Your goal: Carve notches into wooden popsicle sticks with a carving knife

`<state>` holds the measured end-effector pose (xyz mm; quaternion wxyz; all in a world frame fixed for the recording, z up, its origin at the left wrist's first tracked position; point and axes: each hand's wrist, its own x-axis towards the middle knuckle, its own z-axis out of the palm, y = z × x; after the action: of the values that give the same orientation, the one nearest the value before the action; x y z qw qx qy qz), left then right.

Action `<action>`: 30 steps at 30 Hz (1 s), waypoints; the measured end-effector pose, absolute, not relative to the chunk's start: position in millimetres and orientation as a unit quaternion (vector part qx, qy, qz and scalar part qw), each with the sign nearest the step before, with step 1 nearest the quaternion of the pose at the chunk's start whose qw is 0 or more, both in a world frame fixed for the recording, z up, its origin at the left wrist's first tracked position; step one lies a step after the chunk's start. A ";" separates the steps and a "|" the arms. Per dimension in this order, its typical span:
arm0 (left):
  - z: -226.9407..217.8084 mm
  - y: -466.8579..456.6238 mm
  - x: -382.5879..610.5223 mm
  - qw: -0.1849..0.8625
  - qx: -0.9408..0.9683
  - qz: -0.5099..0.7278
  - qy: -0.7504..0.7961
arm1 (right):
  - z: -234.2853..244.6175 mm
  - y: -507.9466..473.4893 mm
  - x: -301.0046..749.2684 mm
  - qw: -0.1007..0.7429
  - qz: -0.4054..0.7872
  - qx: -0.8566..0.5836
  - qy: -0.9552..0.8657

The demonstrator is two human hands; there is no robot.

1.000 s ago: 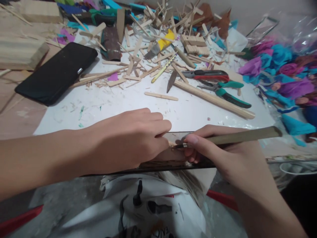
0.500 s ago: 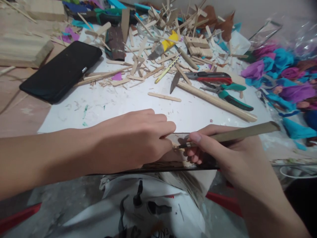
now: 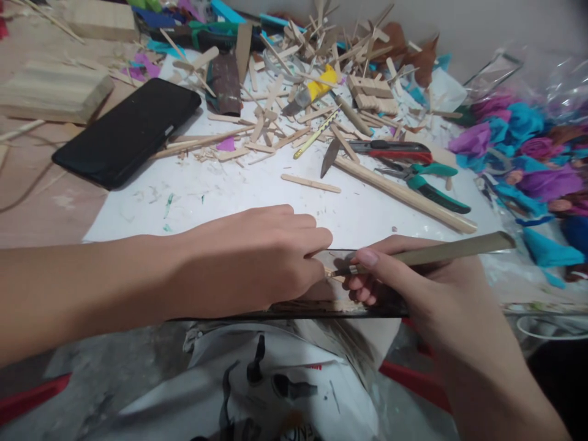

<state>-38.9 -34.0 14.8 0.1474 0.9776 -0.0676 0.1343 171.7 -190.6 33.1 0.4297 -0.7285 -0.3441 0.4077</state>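
Note:
My left hand (image 3: 250,260) is closed, its fingers curled and pressing down on a small wooden piece (image 3: 331,288) at the near table edge; most of the piece is hidden under the hand. My right hand (image 3: 408,282) grips a long olive-handled knife (image 3: 441,251), held like a pen. The blade tip points left and meets the wooden piece right by my left fingertips. Both hands rest on a dark board (image 3: 321,309) along the table's front edge.
White sheet (image 3: 220,190) covers the table. Black phone (image 3: 126,131) at left, wood blocks (image 3: 55,92) beyond it. Scattered craft sticks (image 3: 275,104), a red box cutter (image 3: 390,149), green-handled pliers (image 3: 427,180), a long dowel (image 3: 404,195). Paper flowers (image 3: 519,141) at right.
The view shifted slightly, so table items sit a little lower and to the right. Both hands keep their grip and place; the knife handle tilted slightly.

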 end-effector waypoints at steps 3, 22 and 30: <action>14.1 -34.9 -39.1 0.153 0.975 0.144 -0.066 | 32.8 -190.6 174.3 0.422 0.415 -0.718 -0.365; 2.5 -27.5 -39.8 0.159 0.976 0.131 -0.071 | 19.3 -194.2 190.6 0.482 0.460 -0.662 -0.342; 3.1 -32.3 -40.0 0.196 0.973 0.112 -0.043 | 29.0 -204.6 190.2 0.446 0.301 -0.711 -0.453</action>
<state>-40.0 -32.3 3.1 0.1960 0.9732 -0.0435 0.1121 190.2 -204.6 29.0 0.4465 -0.7108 -0.4528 0.3006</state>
